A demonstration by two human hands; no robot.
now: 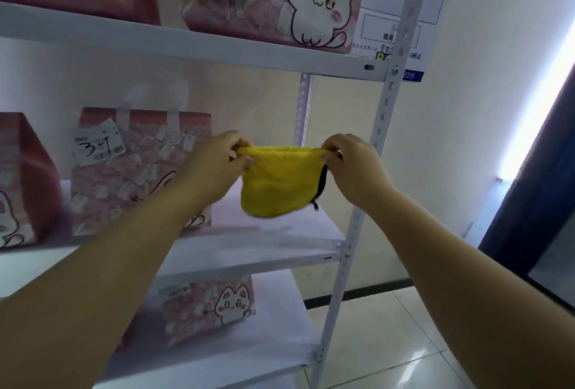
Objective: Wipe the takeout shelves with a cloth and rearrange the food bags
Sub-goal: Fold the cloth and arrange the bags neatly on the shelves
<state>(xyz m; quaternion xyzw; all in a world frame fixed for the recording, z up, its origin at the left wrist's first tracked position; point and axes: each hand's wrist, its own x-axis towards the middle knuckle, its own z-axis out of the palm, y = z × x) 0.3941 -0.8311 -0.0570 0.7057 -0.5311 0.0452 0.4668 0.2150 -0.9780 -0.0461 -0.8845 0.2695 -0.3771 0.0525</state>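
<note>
Cloth (pixel 277 183), one yellow piece, stretched between two hands at frame centre.
Left hand (pixel 214 164) and right hand (pixel 354 167) each pinch a top corner (black trim at right); it hangs before the middle shelf (pixel 264 242) of three; five pink bags (pixel 140 170) stand on them.

head camera, close, facing middle shelf (pixel 249 251)

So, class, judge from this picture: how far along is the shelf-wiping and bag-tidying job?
Done: nothing that shows; whether any shelf is wiped cannot be told. In hand: the left grip and right grip pinch the yellow cloth by its top edge, stretched between them before the middle shelf. Left: wiping that shelf, and rearranging the bags, such as the bag tagged 34 standing on it.
</note>
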